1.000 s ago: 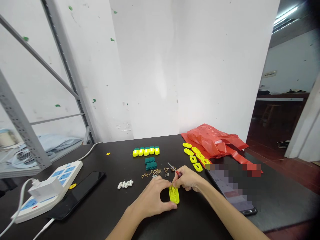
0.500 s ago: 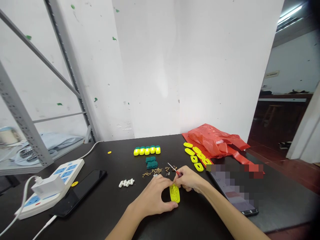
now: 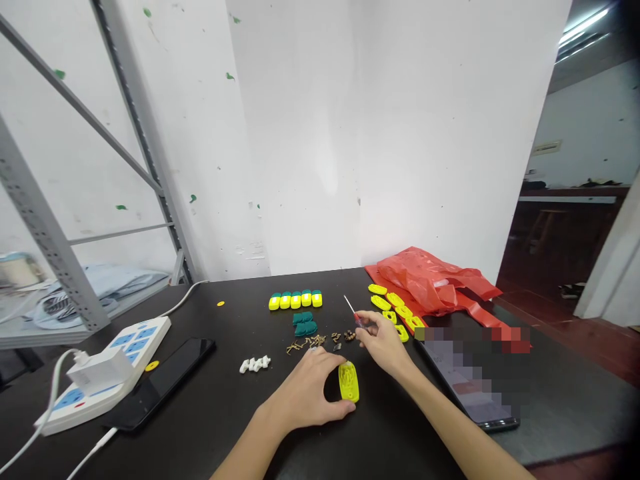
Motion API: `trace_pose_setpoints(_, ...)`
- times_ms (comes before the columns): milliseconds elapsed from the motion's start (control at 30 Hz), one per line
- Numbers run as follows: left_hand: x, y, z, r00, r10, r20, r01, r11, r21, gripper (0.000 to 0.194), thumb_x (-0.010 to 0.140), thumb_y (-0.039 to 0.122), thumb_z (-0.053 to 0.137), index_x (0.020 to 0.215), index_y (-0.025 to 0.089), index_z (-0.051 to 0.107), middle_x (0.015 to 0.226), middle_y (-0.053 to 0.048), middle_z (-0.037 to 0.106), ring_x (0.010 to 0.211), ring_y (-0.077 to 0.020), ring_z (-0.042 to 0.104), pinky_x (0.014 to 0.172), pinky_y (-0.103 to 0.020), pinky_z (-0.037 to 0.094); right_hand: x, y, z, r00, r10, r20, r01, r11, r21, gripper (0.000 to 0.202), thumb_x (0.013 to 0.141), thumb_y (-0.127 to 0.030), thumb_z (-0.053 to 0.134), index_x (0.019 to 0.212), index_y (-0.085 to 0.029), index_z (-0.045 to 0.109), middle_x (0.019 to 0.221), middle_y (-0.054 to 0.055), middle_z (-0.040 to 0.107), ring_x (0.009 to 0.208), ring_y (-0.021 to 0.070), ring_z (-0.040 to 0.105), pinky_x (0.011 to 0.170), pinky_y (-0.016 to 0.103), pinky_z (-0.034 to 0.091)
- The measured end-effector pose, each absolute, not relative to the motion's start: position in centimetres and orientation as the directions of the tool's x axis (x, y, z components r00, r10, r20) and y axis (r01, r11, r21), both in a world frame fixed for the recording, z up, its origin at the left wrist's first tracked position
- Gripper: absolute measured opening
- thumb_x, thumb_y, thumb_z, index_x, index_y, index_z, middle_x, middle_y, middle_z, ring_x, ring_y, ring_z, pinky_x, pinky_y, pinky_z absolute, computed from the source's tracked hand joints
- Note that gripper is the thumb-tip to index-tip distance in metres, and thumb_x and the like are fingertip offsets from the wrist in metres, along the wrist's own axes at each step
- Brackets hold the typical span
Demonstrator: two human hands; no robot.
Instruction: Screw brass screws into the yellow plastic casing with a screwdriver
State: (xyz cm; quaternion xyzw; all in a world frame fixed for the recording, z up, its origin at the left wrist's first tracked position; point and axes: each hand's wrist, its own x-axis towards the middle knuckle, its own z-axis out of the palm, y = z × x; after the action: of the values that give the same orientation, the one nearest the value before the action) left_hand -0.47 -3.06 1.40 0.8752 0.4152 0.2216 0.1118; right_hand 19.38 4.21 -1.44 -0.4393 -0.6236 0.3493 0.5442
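Note:
My left hand [image 3: 315, 387] grips a yellow plastic shell [image 3: 349, 383] by its left side and ends, its hollow inner face turned up on the dark table. A screwdriver [image 3: 358, 319] with a red handle is in my right hand [image 3: 383, 340], its thin shaft pointing up and to the left. Just beyond the shell lie loose brass-coloured screws [image 3: 315, 342] and a pile of small brown parts [image 3: 349, 335]. Dark green pieces [image 3: 305, 325] rest behind the screws. Small white parts [image 3: 255, 364] sit in a row to the left.
Several yellow-and-green assembled cases [image 3: 295, 300] line up at the back. More yellow shells [image 3: 381, 303] lie by a red plastic bag [image 3: 430, 280]. A tablet-like device [image 3: 470, 387] is at right; a black phone [image 3: 165, 383] and white power strip [image 3: 150, 333] are at left.
My right hand has lifted away from the shell, up and to the right, carrying the screwdriver. My left hand keeps its hold on the shell.

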Motion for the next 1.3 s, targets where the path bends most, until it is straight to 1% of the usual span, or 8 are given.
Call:
trace_pose_setpoints(133, -0.5, -3.0, 1.2, 0.554, 0.773, 0.307, 0.684, -0.634, 0.361, 0.063, 0.065, 0.041, 0.079, 0.122, 0.021, 0.06, 0.117, -0.008, 0.066, 0.112, -0.0312, 0.055, 0.102, -0.043, 0.041, 19.6, 3.5, -0.7, 0.06, 0.883, 0.465, 0.259, 0.436, -0.862, 0.035, 0.08, -0.025, 0.057, 0.115, -0.019, 0.059, 0.095, 0.004, 0.062, 0.064, 0.0141, 0.061, 0.059, 0.029, 0.052)
trace_pose_setpoints(367, -0.6, -2.9, 1.3, 0.573, 0.75, 0.33, 0.656, -0.661, 0.364, 0.056, 0.066, 0.04, 0.078, 0.117, 0.023, 0.063, 0.114, -0.005, 0.067, 0.11, -0.0279, 0.057, 0.103, -0.041, 0.04, 19.7, 2.6, 0.3, 0.193, 0.746, 0.637, 0.322, 0.565, -0.76, 0.008, 0.082, -0.026, 0.06, 0.085, -0.019, 0.064, 0.1, 0.008, 0.066, 0.088, 0.0211, 0.063, 0.08, 0.033, 0.051)
trace_pose_setpoints(500, -0.6, -3.0, 1.5, 0.567, 0.763, 0.31, 0.668, -0.646, 0.368, 0.058, 0.066, 0.039, 0.078, 0.119, 0.023, 0.062, 0.116, -0.005, 0.067, 0.112, -0.029, 0.056, 0.104, -0.042, 0.04, 19.6, 2.5, 0.5, 0.254, 0.766, 0.59, 0.317, 0.511, -0.799, 0.013, 0.081, -0.028, 0.063, 0.091, -0.02, 0.063, 0.09, 0.007, 0.069, 0.081, 0.0207, 0.065, 0.079, 0.035, 0.051)
trace_pose_setpoints(633, -0.7, -2.9, 1.4, 0.565, 0.766, 0.307, 0.673, -0.643, 0.364, 0.059, 0.066, 0.041, 0.078, 0.119, 0.023, 0.062, 0.117, -0.006, 0.066, 0.112, -0.0295, 0.055, 0.104, -0.042, 0.039, 19.4, 2.4, 0.5, 0.289, 0.757, 0.586, 0.154, 0.568, -0.809, 0.031, 0.079, -0.029, 0.067, 0.105, -0.02, 0.054, 0.096, 0.008, 0.069, 0.09, 0.0218, 0.067, 0.085, 0.038, 0.052)
trace_pose_setpoints(800, -0.8, -2.7, 1.0, 0.564, 0.765, 0.311, 0.674, -0.643, 0.364, 0.061, 0.065, 0.042, 0.079, 0.121, 0.023, 0.061, 0.119, -0.007, 0.065, 0.113, -0.0306, 0.054, 0.105, -0.045, 0.037, 18.2, 2.4, 0.9, 0.214, 0.799, 0.562, -0.038, 0.581, -0.813, 0.043, 0.083, -0.034, 0.063, 0.118, -0.021, 0.041, 0.097, 0.008, 0.069, 0.088, 0.0199, 0.067, 0.081, 0.035, 0.054)
trace_pose_setpoints(1000, -0.9, -2.7, 1.0, 0.562, 0.774, 0.292, 0.686, -0.634, 0.357, 0.065, 0.064, 0.046, 0.079, 0.121, 0.021, 0.06, 0.114, -0.008, 0.065, 0.111, -0.0307, 0.054, 0.102, -0.044, 0.039, 16.5, 2.5, 0.4, 0.033, 0.761, 0.647, 0.17, 0.634, -0.754, 0.035, 0.091, -0.034, 0.051, 0.123, -0.022, 0.044, 0.093, 0.005, 0.065, 0.071, 0.0162, 0.063, 0.064, 0.028, 0.052)
trace_pose_setpoints(1133, -0.8, -2.8, 1.2, 0.567, 0.772, 0.288, 0.684, -0.636, 0.358, 0.065, 0.065, 0.047, 0.079, 0.121, 0.02, 0.06, 0.116, -0.008, 0.064, 0.11, -0.0306, 0.054, 0.102, -0.044, 0.04, 16.8, 2.5, -0.6, 0.044, 0.734, 0.678, 0.238, 0.651, -0.721, 0.032, 0.093, -0.033, 0.049, 0.123, -0.022, 0.044, 0.094, 0.004, 0.064, 0.072, 0.0159, 0.062, 0.066, 0.028, 0.051)
trace_pose_setpoints(1300, -1.2, -2.6, 1.9, 0.575, 0.757, 0.309, 0.667, -0.653, 0.359, 0.056, 0.067, 0.043, 0.078, 0.117, 0.022, 0.062, 0.115, -0.007, 0.065, 0.108, -0.0286, 0.056, 0.1, -0.042, 0.04, 17.0, 2.5, -1.2, -0.034, 0.741, 0.67, 0.202, 0.662, -0.722, 0.03, 0.095, -0.03, 0.046, 0.123, -0.022, 0.042, 0.1, 0.006, 0.064, 0.078, 0.016, 0.064, 0.072, 0.029, 0.052)
